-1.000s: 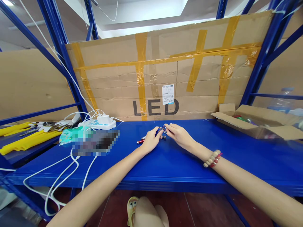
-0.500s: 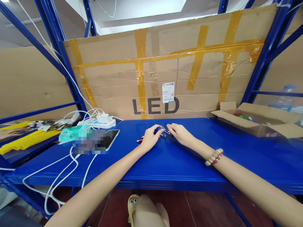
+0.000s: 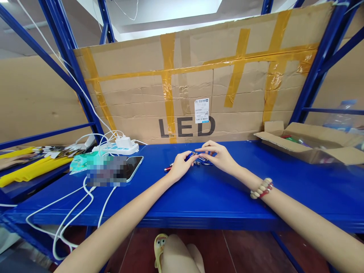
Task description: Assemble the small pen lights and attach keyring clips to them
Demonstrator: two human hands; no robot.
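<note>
My left hand (image 3: 179, 167) is closed around a small blue cylinder-shaped piece (image 3: 190, 156) with a shiny metal end, near the middle of the shelf. Thumb and forefinger of my right hand (image 3: 217, 156) come together at that metal end, touching or almost touching my left fingertips; what exactly they pinch is too small to see. Below the right hand lies another small blue piece (image 3: 207, 163) with silver metal parts. A small red piece (image 3: 167, 169) with a silver tip shows just left of my left hand, partly hidden by it.
The blue metal shelf (image 3: 227, 201) has a taped cardboard sheet (image 3: 136, 106) behind it. Left are a phone (image 3: 135, 168), a white power strip (image 3: 127, 147) and loose white cables (image 3: 91, 195). An open cardboard box (image 3: 301, 151) with coloured items stands right.
My right hand has risen slightly, its fingers shifting left to my left fingertips. A blue piece now shows on the shelf beneath it. My left hand has stayed nearly still.
</note>
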